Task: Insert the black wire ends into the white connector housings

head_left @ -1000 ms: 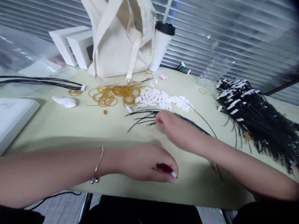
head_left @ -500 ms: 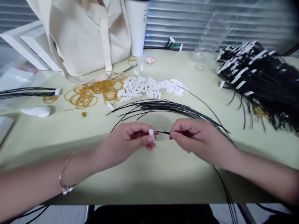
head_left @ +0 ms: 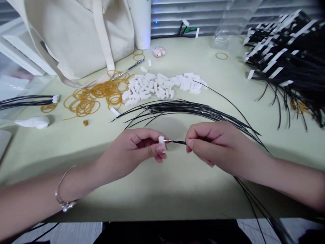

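Your left hand (head_left: 128, 149) has its grip clamped on the small white connector (head_left: 162, 140), pinched between thumb and fingers at the fingertips, above the bare near part of the tabletop (head_left: 162, 196). Your right hand (head_left: 216, 143) has its grip together on the black wire (head_left: 180, 142), with a short length sticking out toward the left and the shiny metal tip (head_left: 167, 140) right at the connector's side; whether it sits inside is too small to tell. Expect the connector to be very light, hard and probably smooth plastic, so it could twist or pop out of a loose pinch; hold it by its outer faces and keep your fingertips clear of the side that meets the wire. The wire looks thin and springy: the loose black wires (head_left: 189, 108) behind your hands lie in a shallow bow, so a long free end would likely bend under a push. Take hold close behind the metal tip, on the black covering, where the short length should act stiffer. The tip itself is probably the fragile part and could bend if squeezed or pushed askew, so keep your fingers off it.
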